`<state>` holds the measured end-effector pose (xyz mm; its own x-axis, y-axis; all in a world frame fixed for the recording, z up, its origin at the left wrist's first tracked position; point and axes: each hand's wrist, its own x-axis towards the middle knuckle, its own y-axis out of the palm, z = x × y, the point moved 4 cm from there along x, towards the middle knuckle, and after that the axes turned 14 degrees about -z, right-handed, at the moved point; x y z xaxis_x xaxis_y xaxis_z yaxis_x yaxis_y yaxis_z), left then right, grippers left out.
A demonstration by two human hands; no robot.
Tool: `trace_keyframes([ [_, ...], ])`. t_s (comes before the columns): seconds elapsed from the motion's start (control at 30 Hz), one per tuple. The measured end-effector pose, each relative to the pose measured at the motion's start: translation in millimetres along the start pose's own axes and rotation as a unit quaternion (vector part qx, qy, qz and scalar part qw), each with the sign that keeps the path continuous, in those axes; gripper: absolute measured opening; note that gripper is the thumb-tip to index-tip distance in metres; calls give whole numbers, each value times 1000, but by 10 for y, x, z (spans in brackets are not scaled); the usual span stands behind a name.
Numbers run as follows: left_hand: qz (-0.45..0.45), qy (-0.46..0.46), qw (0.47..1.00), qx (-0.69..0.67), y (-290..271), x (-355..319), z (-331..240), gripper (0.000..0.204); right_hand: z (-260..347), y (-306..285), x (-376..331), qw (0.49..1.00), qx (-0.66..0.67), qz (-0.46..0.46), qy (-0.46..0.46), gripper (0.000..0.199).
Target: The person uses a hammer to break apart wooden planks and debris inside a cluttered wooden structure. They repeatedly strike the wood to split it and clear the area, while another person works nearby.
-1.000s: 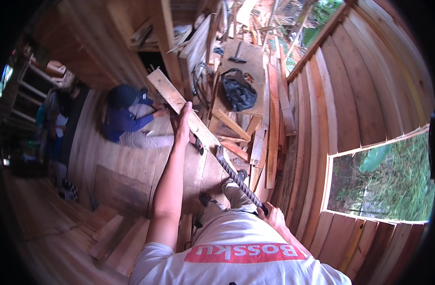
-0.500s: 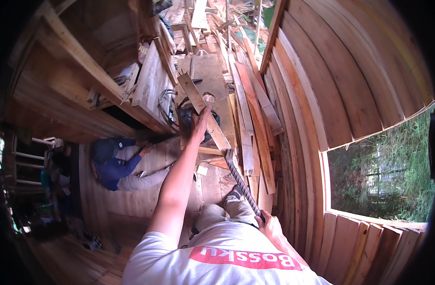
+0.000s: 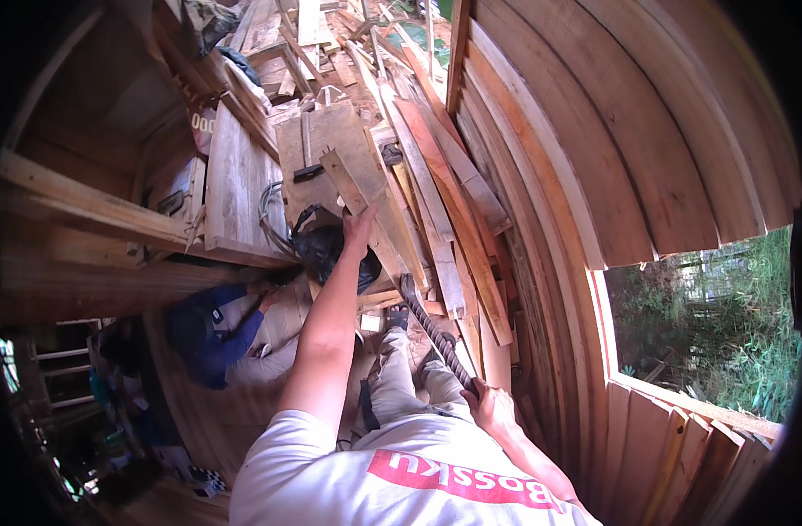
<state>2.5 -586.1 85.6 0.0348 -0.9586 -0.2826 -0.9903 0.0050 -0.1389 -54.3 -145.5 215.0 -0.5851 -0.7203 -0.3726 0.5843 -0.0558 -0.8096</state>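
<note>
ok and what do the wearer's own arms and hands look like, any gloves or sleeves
The left hand and right hand wear no gloves; forearms are bare. The left sleeve is short, part of a white shirt with a red lettered panel.

1. Worn on the head of the person before me, the left of two side-by-side fisheye cameras looks steeply down over a white shirt, closest to the lens.
2. Facing ahead of the wearer, the upright view catches the right hand near, the left hand farther out, and the bench beyond, toward the top.
3. Wide glass bends a plank wall along the right, takes in a window opening, and reaches a co-worker, well apart at left.
</note>
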Motion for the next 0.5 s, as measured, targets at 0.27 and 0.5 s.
trace_keyframes([
  [0.27,-1,22,997,72,258,783,149,57,545,161,550,999,-25,7,36,36],
  [0.5,-30,75,990,118,363,1193,147,54,994,270,949,991,-29,63,113,38],
])
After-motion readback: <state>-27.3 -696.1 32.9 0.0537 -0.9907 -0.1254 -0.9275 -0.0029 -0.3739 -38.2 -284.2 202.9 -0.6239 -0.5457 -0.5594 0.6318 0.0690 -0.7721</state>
